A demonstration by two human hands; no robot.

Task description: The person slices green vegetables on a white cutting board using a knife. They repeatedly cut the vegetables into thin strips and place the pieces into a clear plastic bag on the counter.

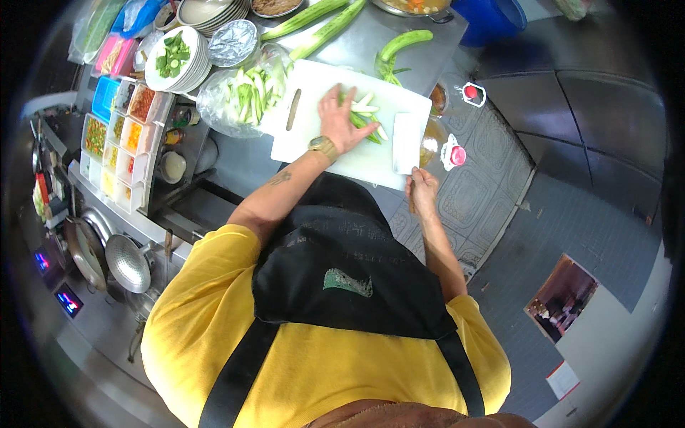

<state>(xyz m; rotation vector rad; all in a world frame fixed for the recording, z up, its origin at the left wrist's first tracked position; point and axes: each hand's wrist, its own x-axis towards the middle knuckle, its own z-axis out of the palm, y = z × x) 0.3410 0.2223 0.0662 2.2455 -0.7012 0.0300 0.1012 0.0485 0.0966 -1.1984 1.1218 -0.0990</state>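
Observation:
My left hand (342, 124), with a watch on the wrist, rests palm down and fingers spread on a white plastic cutting board (316, 144). Green and pale strips of cut gourd (366, 108) lie under and beside its fingers. At the board's right edge my right hand (424, 188) grips the handle of a cleaver (406, 143). The cleaver's blade lies flat-looking over the board, apart from the strips. Left of the board, a clear plastic bag (214, 107) holds more gourd strips (249, 96). A curved green gourd piece (404, 43) lies beyond the board.
Long green gourds (329, 29) and a pot of soup (415, 6) occupy the steel counter. Stacked plates (198, 69) and a foil-covered bowl (233, 43) stand left, near ingredient containers (131, 136). Oil jugs (434, 142) stand on the floor at right; pans (128, 262) sit lower left.

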